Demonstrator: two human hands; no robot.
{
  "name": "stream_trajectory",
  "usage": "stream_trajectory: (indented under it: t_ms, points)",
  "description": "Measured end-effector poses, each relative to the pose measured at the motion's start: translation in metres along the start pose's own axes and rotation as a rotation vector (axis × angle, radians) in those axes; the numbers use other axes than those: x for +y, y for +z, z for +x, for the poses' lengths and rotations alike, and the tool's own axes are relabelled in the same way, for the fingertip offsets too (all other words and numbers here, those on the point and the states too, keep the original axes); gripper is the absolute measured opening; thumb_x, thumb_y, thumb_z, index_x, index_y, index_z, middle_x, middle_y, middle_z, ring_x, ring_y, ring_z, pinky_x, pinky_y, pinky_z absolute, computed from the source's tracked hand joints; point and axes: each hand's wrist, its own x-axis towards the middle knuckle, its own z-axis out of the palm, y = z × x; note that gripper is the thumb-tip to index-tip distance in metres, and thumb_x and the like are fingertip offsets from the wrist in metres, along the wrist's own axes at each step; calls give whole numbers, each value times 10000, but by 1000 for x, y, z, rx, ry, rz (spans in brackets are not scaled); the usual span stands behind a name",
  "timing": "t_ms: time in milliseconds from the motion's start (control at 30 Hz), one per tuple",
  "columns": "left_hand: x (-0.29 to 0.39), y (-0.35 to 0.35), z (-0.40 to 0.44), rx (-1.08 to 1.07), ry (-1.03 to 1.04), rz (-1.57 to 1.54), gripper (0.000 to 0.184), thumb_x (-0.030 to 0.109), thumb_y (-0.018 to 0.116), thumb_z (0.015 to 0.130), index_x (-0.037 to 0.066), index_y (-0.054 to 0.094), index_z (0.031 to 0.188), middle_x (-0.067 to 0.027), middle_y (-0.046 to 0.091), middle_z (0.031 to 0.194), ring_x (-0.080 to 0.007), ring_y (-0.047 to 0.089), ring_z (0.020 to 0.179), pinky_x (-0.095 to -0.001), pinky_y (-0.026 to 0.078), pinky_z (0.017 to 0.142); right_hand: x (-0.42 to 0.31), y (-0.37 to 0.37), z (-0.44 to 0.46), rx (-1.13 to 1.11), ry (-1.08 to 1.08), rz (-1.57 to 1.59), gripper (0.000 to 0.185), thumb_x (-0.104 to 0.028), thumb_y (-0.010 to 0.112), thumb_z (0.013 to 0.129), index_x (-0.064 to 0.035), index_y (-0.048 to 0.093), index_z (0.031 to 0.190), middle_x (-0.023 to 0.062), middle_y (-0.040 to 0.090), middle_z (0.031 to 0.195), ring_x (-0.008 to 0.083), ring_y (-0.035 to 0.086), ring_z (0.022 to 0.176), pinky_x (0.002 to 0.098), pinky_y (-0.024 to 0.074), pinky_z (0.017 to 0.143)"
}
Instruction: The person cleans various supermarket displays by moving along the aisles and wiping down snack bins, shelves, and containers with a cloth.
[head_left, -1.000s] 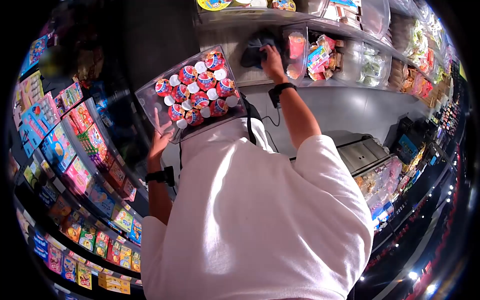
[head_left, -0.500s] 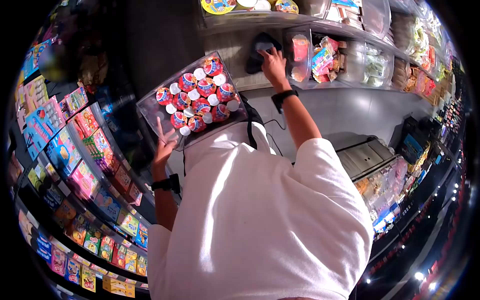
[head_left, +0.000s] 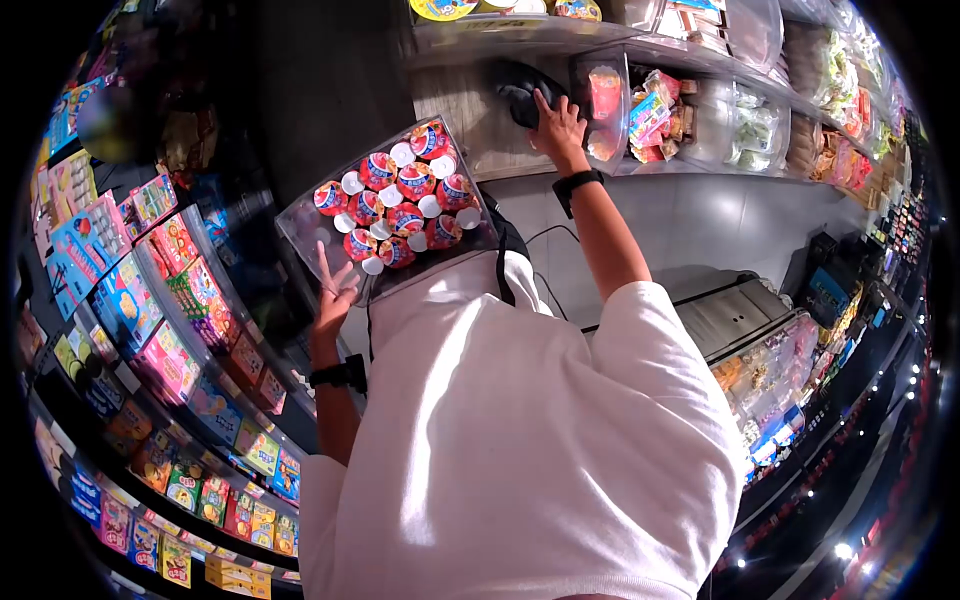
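My left hand (head_left: 336,292) has its fingers spread against the lower left side of a clear plastic box (head_left: 299,232). Several red, round-topped cups (head_left: 415,181) and white-capped ones stand in that box, which is tilted near my waist. On the wooden shelf surface (head_left: 452,100), a dark cloth (head_left: 520,90) lies bunched under the fingertips of my right hand (head_left: 560,128). The fingers of this hand are spread, pressing on the cloth. Just right of it is a clear bin (head_left: 601,110) with red packets.
Boxed snacks (head_left: 165,350) fill curved shelves on the left. More clear bins (head_left: 745,130) with wrapped sweets line the right shelf. A metal case (head_left: 735,318) stands below them. A thin cable (head_left: 553,229) hangs near my right forearm. Round tubs (head_left: 445,8) stand on the upper shelf.
My right hand has moved slightly right and down along the shelf surface, and the dark cloth has changed shape under it. My left hand and the box have shifted slightly down in view.
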Motion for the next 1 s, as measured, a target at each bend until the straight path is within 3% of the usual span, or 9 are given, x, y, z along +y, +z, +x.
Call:
stream_trajectory:
  t_ms: [100,200,267,333,600,667,733,800,1000]
  points:
    - [-3,1,-5,-2,-9,-42,1037,-125,457,865,442,-101,1530,-282,352,1494,-281,581,1180,-272,501,792,-3,35,23,1,-7,207,940,-283,795,690,-323,320,1501,181,444,1320,413,534,1112,477,494,929]
    - [-4,1,-11,-48,-26,-138,1022,-30,518,885,445,-122,1525,-303,290,1521,-263,535,1243,-292,512,810,-8,39,40,122,-87,127,716,-228,766,714,-282,493,1374,116,507,1233,361,535,1133,493,514,874]
    - [-5,0,-14,-57,-34,-136,1008,4,533,895,433,-123,1529,-309,279,1524,-257,526,1246,-294,511,810,-16,8,40,262,-267,-54,355,-195,639,818,-224,630,1173,92,547,1078,301,577,1029,474,534,744]
    - [-7,1,-15,-43,-31,-100,1051,-151,390,828,442,-134,1521,-277,302,1532,-288,518,1242,-321,499,856,-30,-21,34,371,-356,15,280,-188,609,831,-210,652,1107,87,544,1052,285,587,991,457,527,727]
    - [-26,-3,-18,-61,-5,-247,1012,-78,452,851,409,-114,1536,-286,284,1533,-292,482,1271,-298,490,837,-55,-21,2,391,-551,-44,293,-149,603,801,-233,686,1070,63,533,1059,255,548,1001,403,443,773]
    - [-36,-2,-18,-75,25,-215,1032,163,646,906,426,-138,1525,-275,258,1544,-227,529,1195,-279,503,804,-59,-20,-5,398,-502,-19,297,-151,606,797,-225,692,1071,65,530,1064,261,538,1013,407,447,785]
    - [-38,1,-18,-57,36,-190,1062,138,660,880,422,-132,1528,-276,262,1542,-223,537,1176,-270,504,794,-62,-3,-16,333,-513,7,363,-177,647,763,-210,674,1123,81,528,1075,272,541,1007,417,456,800]
    - [-28,7,-22,-23,3,-247,1022,-40,487,836,383,-120,1541,-304,298,1519,-286,509,1233,-261,495,802,-70,25,-24,155,-512,225,482,-167,699,720,-142,618,1194,126,550,1090,344,567,1058,471,495,828]
    - [-23,7,-28,-23,27,-156,1052,60,569,831,417,-131,1531,-306,310,1505,-337,514,1235,-296,513,793,-103,58,-4,-39,-264,1067,392,-149,711,802,-27,610,1161,215,679,1018,398,642,972,418,525,843]
